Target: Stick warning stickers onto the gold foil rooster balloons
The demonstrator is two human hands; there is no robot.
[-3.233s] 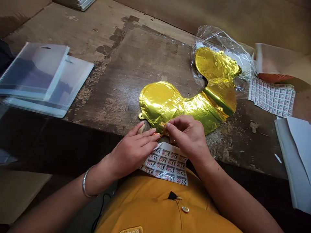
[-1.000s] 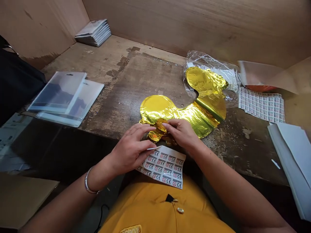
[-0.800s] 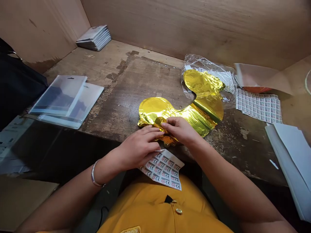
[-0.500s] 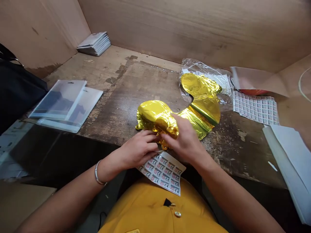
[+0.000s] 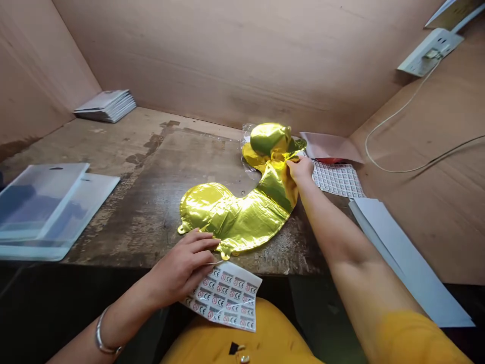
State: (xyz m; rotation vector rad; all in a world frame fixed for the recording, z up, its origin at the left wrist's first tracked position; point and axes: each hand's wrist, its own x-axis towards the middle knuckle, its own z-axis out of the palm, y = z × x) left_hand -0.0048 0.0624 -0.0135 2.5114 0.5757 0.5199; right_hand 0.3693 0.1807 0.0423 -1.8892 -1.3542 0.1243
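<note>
A flat gold foil balloon [image 5: 250,217], curved with rounded ends and small tabs, lies over the front half of the table. My right hand [image 5: 301,172] is closed on its far part, where the foil bunches and one rounded end lifts off the table. My left hand [image 5: 185,265] is at the table's front edge, with a sheet of CE stickers [image 5: 229,298] pinched between thumb and fingers. Its fingertips rest by the balloon's lower edge. The sticker sheet hangs over the edge toward my lap. A clear plastic bag [image 5: 248,134] is mostly hidden behind the balloon.
Clear plastic sleeves [image 5: 94,202] lie at the left, and a stack of folded packets [image 5: 108,105] is in the back corner. More sticker sheets [image 5: 339,179] and white papers [image 5: 401,258] are at the right. A power socket [image 5: 428,53] with a cable is on the wall.
My right hand has moved from the balloon's near end up to its far part and pulled the foil up there. My left hand keeps the sticker sheet. The view has tilted up and right.
</note>
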